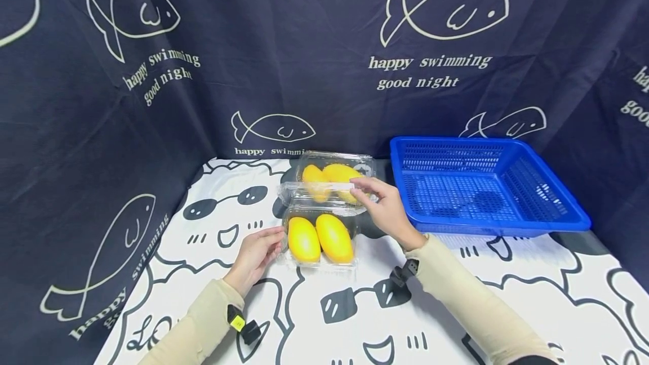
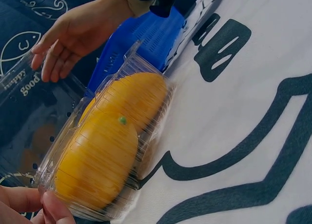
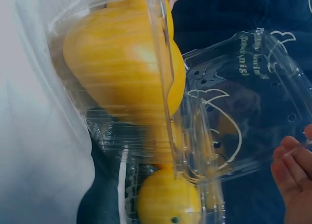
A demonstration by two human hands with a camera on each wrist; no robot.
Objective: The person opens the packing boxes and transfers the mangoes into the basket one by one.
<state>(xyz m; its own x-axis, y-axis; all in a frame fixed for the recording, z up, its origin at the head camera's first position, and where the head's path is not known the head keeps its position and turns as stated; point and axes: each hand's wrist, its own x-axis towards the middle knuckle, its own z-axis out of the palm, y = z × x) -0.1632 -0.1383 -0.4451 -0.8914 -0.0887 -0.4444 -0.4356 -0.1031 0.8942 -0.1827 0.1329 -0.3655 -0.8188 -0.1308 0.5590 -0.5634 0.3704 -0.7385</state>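
Observation:
A clear plastic clamshell box (image 1: 321,267) stands at the front with its lid (image 3: 253,170) raised. Two yellow mangoes (image 1: 303,239) lie side by side in it; one shows a small green spot in the left wrist view. My left hand (image 1: 259,252) is at the box's left side, thumb and finger pinching its rim at the hinge corner. At the lid's upper right edge, my right hand (image 1: 382,207) pinches the plastic between thumb and index finger, its other fingers hanging loose. Behind the raised lid sits a second clear box (image 1: 337,156) with yellow mangoes (image 1: 341,173).
A blue perforated plastic basket (image 1: 499,224) stands at the back right, beside my right hand. The table wears a white cartoon-print cloth (image 1: 426,308). Dark blue fish-print curtains (image 1: 329,72) hang close behind the boxes and down both sides.

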